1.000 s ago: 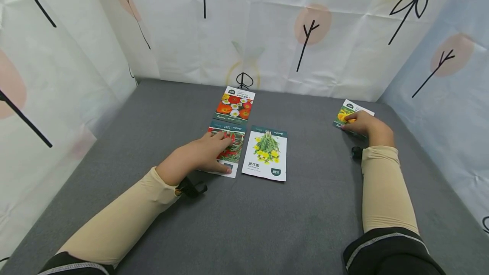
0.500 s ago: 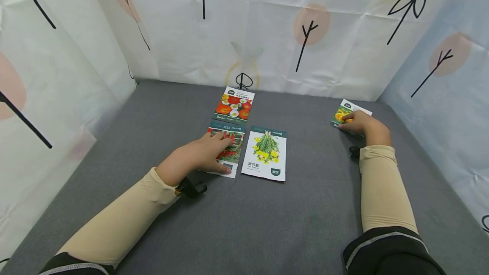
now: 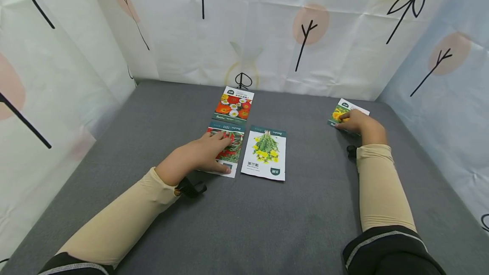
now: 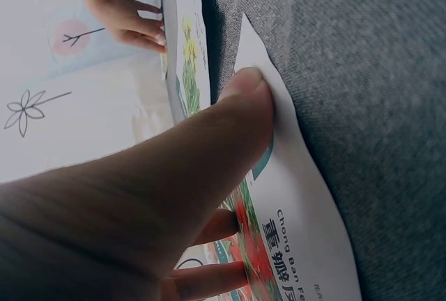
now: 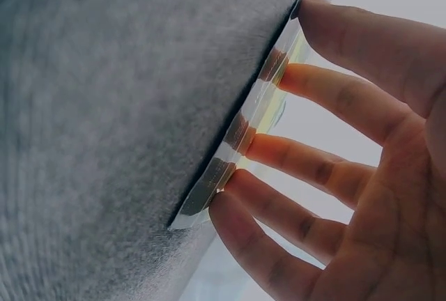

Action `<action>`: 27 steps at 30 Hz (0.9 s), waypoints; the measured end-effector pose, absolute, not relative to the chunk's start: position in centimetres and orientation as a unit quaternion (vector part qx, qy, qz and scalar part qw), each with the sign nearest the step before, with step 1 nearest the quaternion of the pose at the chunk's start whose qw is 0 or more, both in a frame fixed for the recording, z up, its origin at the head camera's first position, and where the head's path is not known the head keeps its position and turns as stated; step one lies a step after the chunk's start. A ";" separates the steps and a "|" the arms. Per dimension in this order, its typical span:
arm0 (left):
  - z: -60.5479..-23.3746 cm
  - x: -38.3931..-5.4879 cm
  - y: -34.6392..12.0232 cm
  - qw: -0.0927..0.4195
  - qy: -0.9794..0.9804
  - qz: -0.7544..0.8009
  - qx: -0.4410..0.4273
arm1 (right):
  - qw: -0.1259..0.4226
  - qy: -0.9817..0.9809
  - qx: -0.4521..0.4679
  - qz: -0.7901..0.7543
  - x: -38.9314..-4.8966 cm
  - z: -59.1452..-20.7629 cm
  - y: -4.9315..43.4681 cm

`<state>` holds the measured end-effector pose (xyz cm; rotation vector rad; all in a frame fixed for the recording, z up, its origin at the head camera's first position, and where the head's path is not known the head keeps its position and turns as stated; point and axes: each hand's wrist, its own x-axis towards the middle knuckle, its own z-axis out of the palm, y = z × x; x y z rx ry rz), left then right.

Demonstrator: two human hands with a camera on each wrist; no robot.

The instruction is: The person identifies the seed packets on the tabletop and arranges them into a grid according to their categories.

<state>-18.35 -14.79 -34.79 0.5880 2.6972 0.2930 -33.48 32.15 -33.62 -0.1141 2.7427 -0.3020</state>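
My left hand (image 3: 200, 154) rests with spread fingers on a seed packet with red chili peppers (image 3: 236, 150). In the left wrist view its thumb (image 4: 247, 95) presses the packet's white end, and two fingertips lie on the pepper picture. At the far right of the table my right hand (image 3: 359, 123) touches a packet with yellow flowers (image 3: 345, 106), covering part of it. The right wrist view shows those fingers (image 5: 279, 151) extended, their tips along the face of the packet (image 5: 237, 134), which lies flat on the cloth.
Beyond the pepper packet, end to end with it, lies a packet with red and white flowers (image 3: 234, 106). A white packet with a yellow-flowered plant (image 3: 266, 152) lies just right of it. Patterned white curtains (image 3: 267, 33) border the grey table (image 3: 275, 228).
My right hand has slid a little to the left along with the yellow-flower packet. The left hand and the other packets have stayed in place.
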 end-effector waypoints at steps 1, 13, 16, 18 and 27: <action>-34.8 -18.4 -14.8 0.182 0.955 0.104 0.209 | 0.190 0.975 -0.040 -0.107 -33.4 -33.5 32.1; -34.8 -18.4 -14.8 0.183 0.956 0.104 0.205 | 0.197 0.975 -0.037 -0.096 -33.3 -33.3 31.3; -34.9 -18.4 -14.8 0.184 0.956 0.103 0.205 | 0.198 0.975 -0.036 -0.095 -33.2 -33.2 31.2; -34.9 -18.4 -14.8 0.184 0.956 0.103 0.206 | 0.198 0.975 -0.034 -0.094 -33.3 -33.2 31.2; -35.0 -18.5 -14.7 0.184 0.956 0.099 0.204 | 0.196 0.976 -0.032 -0.091 -33.6 -33.4 31.1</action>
